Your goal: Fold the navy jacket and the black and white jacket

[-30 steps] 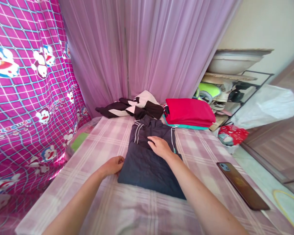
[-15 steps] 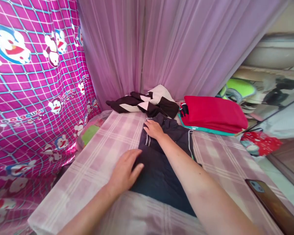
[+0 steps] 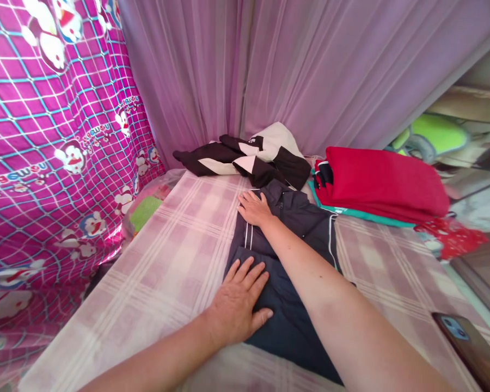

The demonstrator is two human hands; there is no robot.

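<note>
Surface: bed (image 3: pixel 179 261), checked sheet.
Item: dark jacket (image 3: pixel 288 245), folded; soft, light, grip edges.
Left hand (image 3: pixel 239 305): fingers flat, pressing.
Right hand (image 3: pixel 253 208): fingers flat, pressing.

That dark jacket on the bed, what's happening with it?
A person has both palms flat on a folded dark jacket lying on a checked pink bedsheet. The left hand presses its near edge, the right hand its far left corner by the collar. Behind it lie a black-and-white garment and a folded red stack; a phone sits at the right.
</note>
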